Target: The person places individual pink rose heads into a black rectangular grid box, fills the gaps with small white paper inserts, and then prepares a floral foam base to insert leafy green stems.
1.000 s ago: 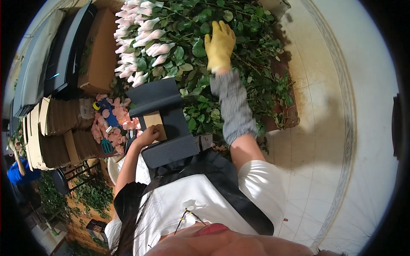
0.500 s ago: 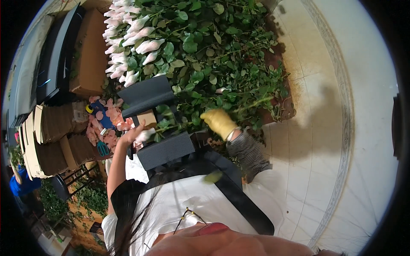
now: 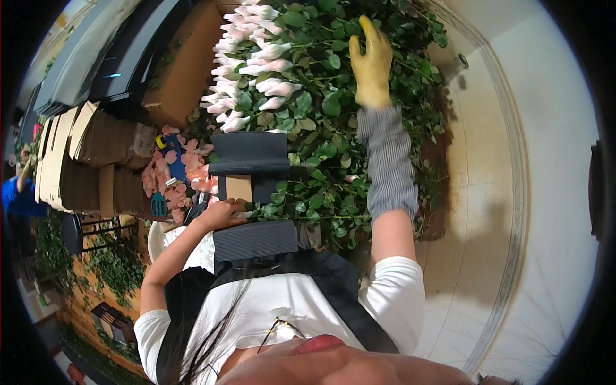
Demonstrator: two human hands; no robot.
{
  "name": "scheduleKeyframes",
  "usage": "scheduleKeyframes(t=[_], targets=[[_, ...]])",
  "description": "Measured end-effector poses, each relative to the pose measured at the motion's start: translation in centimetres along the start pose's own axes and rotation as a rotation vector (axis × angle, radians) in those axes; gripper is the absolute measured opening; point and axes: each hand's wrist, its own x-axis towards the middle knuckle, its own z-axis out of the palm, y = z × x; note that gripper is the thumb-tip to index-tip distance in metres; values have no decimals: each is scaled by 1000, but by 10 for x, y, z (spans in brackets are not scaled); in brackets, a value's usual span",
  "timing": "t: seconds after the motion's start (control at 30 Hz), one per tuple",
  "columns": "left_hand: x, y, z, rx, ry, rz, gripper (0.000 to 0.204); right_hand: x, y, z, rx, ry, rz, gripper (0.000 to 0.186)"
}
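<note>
My right hand (image 3: 372,64), in a yellow glove and grey striped sleeve, is stretched over a mass of leafy rose stems (image 3: 333,102), fingers apart. Pale pink buds in white net sleeves (image 3: 269,64) line the left side of that pile. My bare left hand (image 3: 228,212) is on a white-sleeved bud whose leafy stem (image 3: 276,205) lies across a black corrugated wrap (image 3: 250,154), its fingers curled over the bud. A tan cardboard piece (image 3: 237,187) sits inside the wrap, just above this hand.
At left are stacked folded cardboard (image 3: 86,173), dark sheets (image 3: 115,64), a brown box (image 3: 176,77), loose pink petals (image 3: 192,160) and teal scissors (image 3: 159,204). A person in blue (image 3: 19,196) works at the far left. Pale tiled floor (image 3: 481,244) runs along the right.
My right hand dropped toward the wrap with a stem, then went back up over the pile, released. The stem now lies across the wrap, and my left hand has closed on its bud.
</note>
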Motion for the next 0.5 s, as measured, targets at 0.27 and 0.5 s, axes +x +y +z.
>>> scheduleKeyframes(t=[0.27, 0.5], targets=[[1, -15, 15, -321, -48, -124, 43, 30, 23, 6, -402, 167, -240, 23], [1, -23, 26, -412, 48, 91, 30, -150, -76, -96, 120, -1063, 77, 22]])
